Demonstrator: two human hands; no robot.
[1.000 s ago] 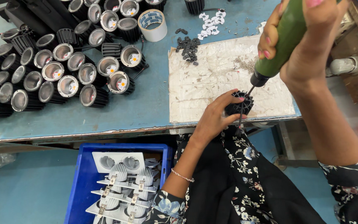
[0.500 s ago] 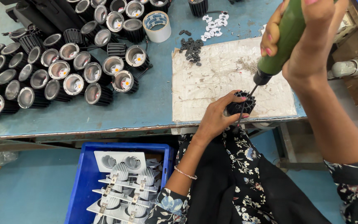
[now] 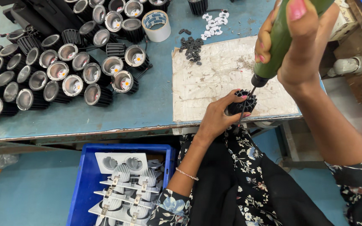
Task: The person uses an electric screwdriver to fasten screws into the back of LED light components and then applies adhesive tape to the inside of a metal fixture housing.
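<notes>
Both hands are bare, the left hand (image 3: 218, 119) and the right hand (image 3: 302, 50) alike, with nails painted pink. A thin beaded bracelet (image 3: 186, 174) circles the left forearm. Short sleeves (image 3: 170, 209) of black fabric carry a white and blue floral print; the same printed garment (image 3: 248, 184) covers the lap.

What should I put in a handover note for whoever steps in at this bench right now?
Left hand: grips a black finned round lamp housing at the near edge of the worn white mat.
Right hand: holds a green powered screwdriver upright, its bit down in that housing.
Done: rows of black cylindrical lamps with silver reflectors lie on the blue table, left.
Left: the housing in hand; small black parts and white ones lie loose at the mat's far edge.
Blue crate on the floor holds white fittings.
</notes>
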